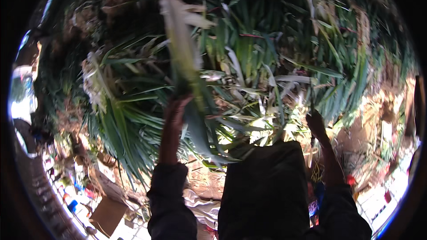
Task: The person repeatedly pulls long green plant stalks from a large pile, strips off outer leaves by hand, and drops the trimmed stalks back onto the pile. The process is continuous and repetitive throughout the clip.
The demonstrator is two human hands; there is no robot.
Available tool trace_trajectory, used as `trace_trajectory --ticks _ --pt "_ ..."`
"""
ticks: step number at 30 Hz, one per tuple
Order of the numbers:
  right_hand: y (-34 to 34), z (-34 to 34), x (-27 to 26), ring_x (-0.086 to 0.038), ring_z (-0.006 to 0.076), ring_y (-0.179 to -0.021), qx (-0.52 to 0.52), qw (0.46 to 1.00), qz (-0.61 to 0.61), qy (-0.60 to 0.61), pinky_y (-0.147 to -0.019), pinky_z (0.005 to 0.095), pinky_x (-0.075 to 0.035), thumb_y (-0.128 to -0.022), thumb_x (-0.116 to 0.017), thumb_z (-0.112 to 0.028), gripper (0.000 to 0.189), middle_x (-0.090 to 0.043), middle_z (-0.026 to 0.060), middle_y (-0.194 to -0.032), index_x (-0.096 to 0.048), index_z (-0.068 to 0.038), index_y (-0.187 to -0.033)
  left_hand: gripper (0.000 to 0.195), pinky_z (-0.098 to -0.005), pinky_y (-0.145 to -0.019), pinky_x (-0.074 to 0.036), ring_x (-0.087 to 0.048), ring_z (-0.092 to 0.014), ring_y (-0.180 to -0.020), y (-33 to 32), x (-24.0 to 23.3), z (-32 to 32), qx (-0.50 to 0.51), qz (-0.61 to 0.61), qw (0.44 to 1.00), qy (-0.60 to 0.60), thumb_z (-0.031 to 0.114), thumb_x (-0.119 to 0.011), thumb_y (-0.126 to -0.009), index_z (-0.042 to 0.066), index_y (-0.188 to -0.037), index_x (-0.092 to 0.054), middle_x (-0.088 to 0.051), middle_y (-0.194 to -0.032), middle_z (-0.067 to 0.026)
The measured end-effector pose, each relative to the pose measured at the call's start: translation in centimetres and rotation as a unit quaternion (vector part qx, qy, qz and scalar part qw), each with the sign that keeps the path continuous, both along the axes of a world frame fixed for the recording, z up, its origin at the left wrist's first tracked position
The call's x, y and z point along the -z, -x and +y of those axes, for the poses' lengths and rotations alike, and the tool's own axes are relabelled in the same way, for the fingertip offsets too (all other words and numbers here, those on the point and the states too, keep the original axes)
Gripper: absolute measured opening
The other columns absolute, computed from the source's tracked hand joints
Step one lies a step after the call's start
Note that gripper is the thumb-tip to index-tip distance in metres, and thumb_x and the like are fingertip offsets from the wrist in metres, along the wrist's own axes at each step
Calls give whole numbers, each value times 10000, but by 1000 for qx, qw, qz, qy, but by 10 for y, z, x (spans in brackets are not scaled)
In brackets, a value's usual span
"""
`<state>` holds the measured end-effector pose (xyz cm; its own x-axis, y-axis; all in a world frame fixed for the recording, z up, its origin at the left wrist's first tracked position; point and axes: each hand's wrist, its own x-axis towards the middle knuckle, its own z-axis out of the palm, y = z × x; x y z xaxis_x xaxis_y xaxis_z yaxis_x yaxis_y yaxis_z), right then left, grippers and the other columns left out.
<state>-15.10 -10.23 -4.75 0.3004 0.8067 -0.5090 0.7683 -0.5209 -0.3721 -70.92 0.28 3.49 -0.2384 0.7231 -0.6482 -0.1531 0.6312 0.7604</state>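
My left hand [178,106] is closed around a leek [181,40] at left of centre. The leek's pale root end points away from me and its green leaves hang down past my wrist; it is blurred. My right hand [317,125], at the right, is a dark fist around something thin and dark that sticks up, perhaps a knife [312,98]; shadow hides its details. A pile of leeks [133,123] with pale root ends lies left of my left hand. Loose pale and green leaves [243,93] are strewn between my hands.
Bundled leeks [253,53] are heaped across the far side, some with reddish ties. My dark-clothed leg [263,190] reaches up between my arms. A brown cardboard piece [108,216] lies at lower left, and a whitish cloth or sack [203,206] lies left of my leg.
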Motion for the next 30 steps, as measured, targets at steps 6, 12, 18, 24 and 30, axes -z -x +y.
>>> trace_trajectory --ticks 6,12,18,24,30 --pt "45 39 -47 -691 492 -921 61 997 -1 39 -798 565 -538 -932 -609 -341 384 -697 311 -923 -621 14 -1077 463 -413 -1074 -431 -543 -216 -1269 415 -93 52 -124 307 941 -66 236 -761 -884 73 -1306 -662 -624 -1347 -82" --pt "-13 28 -59 -684 500 -936 106 994 -26 26 -832 574 -534 -986 -543 -433 489 -705 302 -932 -648 37 -1070 441 -420 -1075 -448 -532 -214 -1298 260 -23 99 -59 240 964 -95 228 -751 -917 72 -1316 -647 -608 -1379 -84" --pt "-60 21 -63 -684 500 -923 145 989 -21 26 -794 555 -540 -991 -549 -484 525 -704 299 -904 -641 30 -1046 234 -300 -802 -546 -643 -157 -896 -184 148 67 133 -72 987 50 196 -715 -934 61 -1123 -694 -678 -1006 -44" --pt "-136 18 -28 -690 451 -759 73 997 25 -7 -674 535 -527 -955 -643 -399 388 -691 249 -789 -629 -16 -1017 256 -334 -845 -594 -686 -177 -883 -494 179 118 178 -170 969 -13 146 -732 -950 33 -1175 -685 -699 -990 -64" --pt "-199 -15 -15 -675 458 -681 155 984 77 -48 -600 534 -519 -938 -678 -343 335 -677 224 -738 -600 -53 -1086 477 -376 -814 -574 -648 -244 -857 -680 235 204 279 31 946 -160 280 -729 -943 -52 -1262 -608 -684 -1070 -151"
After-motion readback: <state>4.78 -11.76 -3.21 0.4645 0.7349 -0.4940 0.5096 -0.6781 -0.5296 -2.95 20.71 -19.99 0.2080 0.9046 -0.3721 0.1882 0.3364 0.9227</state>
